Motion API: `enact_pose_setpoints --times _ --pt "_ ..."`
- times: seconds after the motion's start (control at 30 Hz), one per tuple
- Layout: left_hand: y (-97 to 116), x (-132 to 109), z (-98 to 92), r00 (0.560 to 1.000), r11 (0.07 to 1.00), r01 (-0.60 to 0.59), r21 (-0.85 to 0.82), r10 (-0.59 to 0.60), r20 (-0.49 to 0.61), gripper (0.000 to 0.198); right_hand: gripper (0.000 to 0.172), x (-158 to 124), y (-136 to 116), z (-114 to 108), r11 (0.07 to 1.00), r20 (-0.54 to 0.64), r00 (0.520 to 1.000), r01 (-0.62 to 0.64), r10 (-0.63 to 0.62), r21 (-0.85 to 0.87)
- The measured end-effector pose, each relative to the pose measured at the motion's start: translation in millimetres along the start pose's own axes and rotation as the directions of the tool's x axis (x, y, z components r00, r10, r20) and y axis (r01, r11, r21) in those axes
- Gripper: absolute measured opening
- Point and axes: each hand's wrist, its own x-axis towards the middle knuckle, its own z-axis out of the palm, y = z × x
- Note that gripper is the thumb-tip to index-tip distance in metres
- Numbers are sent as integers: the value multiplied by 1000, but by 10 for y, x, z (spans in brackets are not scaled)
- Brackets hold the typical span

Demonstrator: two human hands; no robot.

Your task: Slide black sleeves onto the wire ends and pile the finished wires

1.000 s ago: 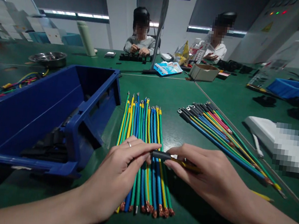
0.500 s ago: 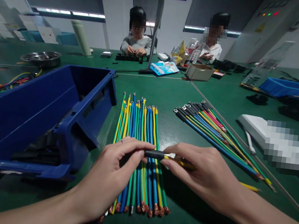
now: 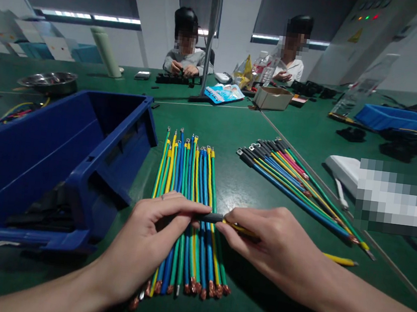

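Observation:
Between thumb and fingers, my left hand [image 3: 164, 226] pinches a short black sleeve [image 3: 211, 217], which looks like heat-shrink tubing. My right hand [image 3: 260, 233] grips a yellow cable [image 3: 243, 228], its end at the sleeve's right opening; the cable's tip is hidden. Under both hands lies a row of cut cables [image 3: 191, 174] in green, blue and yellow, with metal lugs at the far ends and bare copper strands at the near ends. Off to the right, a fanned bunch of cables [image 3: 286, 170] has black sleeves on its lug ends.
A deep blue bin [image 3: 109, 184] with black sleeves inside stands at the left, behind it a steel bowl [image 3: 48, 81]. At the right lies a white device [image 3: 338, 167]. Across the green table, two people sit near a small cardboard box [image 3: 272, 98] and a blue packet [image 3: 223, 93].
The cable and the black sleeve have come together: the gap of yellow seen between the sleeve and my right fingers has nearly closed. The whole view has shifted slightly.

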Motion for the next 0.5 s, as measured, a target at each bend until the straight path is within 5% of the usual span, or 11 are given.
enact_pose_setpoints --times 0.33,0.5 --pt "33 -45 -20 980 970 -200 141 194 52 29 40 -9 -44 -3 1000 15 1000 -16 16 15" --pt "77 -34 -1 998 986 -59 156 60 1 21 35 -21 47 21 988 -132 984 108 -122 -108"
